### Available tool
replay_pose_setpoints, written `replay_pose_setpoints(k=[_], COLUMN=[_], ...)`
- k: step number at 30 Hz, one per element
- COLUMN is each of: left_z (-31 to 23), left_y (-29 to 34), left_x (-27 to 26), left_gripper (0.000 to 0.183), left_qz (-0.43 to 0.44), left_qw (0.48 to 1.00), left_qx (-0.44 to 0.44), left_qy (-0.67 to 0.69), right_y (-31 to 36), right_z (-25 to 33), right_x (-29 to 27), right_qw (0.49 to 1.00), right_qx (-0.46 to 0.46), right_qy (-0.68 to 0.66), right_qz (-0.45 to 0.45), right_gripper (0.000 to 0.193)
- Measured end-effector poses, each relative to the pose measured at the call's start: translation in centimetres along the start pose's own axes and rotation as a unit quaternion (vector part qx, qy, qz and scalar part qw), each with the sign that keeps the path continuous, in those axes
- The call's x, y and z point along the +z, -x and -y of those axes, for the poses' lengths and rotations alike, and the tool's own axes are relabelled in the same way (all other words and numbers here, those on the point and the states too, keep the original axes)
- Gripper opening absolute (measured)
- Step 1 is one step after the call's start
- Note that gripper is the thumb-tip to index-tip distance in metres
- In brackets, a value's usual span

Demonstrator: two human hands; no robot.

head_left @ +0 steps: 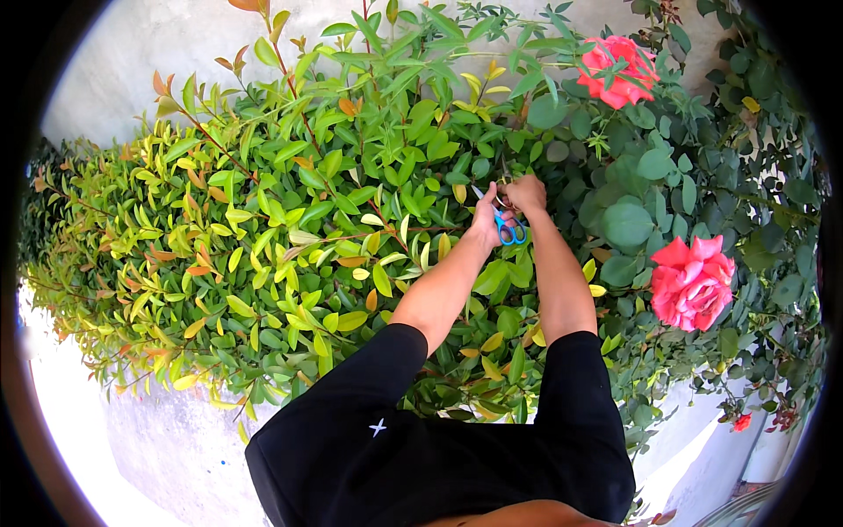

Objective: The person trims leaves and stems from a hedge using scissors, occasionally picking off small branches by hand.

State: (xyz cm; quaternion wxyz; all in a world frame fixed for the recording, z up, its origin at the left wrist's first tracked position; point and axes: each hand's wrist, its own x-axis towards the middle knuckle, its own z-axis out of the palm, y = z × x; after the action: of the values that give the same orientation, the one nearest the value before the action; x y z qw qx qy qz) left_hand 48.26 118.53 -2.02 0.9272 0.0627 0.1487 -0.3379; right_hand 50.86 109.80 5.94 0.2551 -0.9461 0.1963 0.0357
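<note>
My left hand (pixel 485 220) is closed around a pair of scissors (pixel 510 232). Their blue looped handles stick out on its right side, and a short piece of blade shows by the fingertips. Close beside it on the right, my right hand (pixel 528 192) is curled shut among the leaves. What its fingers grip is too small to make out. Both hands reach into the green shrub (pixel 351 202), where dense foliage surrounds them.
Two large pink roses, an upper rose (pixel 618 72) and a lower rose (pixel 693 283), stand to the right among dark rose leaves (pixel 628 224). Red-stemmed shoots rise at the left. A pale wall (pixel 132 70) lies behind. A small red flower (pixel 742 422) hangs at lower right.
</note>
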Motion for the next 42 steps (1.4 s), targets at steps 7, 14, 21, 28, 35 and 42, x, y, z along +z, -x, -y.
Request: replay_pose_setpoints(k=[7, 14, 21, 28, 35, 42], left_z=[-0.1, 0.3, 1.0, 0.1, -0.1, 0.0], left_y=[1.2, 2.1, 3.0, 3.6, 2.5, 1.5], left_x=[0.2, 0.3, 1.1, 2.1, 2.5, 1.5], left_gripper=[0.044, 0.046, 0.061, 0.063, 0.062, 0.066], left_qz=[-0.022, -0.043, -0.052, -0.043, -0.037, -0.001], left_qw=[1.000, 0.998, 0.995, 0.995, 0.999, 1.000], left_qx=[0.013, -0.002, -0.067, -0.045, -0.026, -0.018], left_qy=[-0.003, -0.036, -0.056, -0.083, -0.027, 0.018], right_y=[1.0, 1.4, 4.4, 2.1, 1.1, -0.5], right_z=[-0.2, -1.8, -0.5, -0.5, 2.8, 1.2], right_x=[0.0, 0.4, -0.9, 0.0, -1.1, 0.2], right_qw=[1.000, 0.998, 0.999, 0.993, 0.997, 0.994], right_qx=[0.005, 0.004, 0.026, 0.041, 0.068, 0.063], right_qy=[-0.019, -0.065, -0.033, -0.100, -0.044, -0.084], right_qz=[0.012, 0.014, 0.003, -0.045, 0.017, 0.021], right_gripper=[0.028, 0.030, 0.048, 0.053, 0.046, 0.039])
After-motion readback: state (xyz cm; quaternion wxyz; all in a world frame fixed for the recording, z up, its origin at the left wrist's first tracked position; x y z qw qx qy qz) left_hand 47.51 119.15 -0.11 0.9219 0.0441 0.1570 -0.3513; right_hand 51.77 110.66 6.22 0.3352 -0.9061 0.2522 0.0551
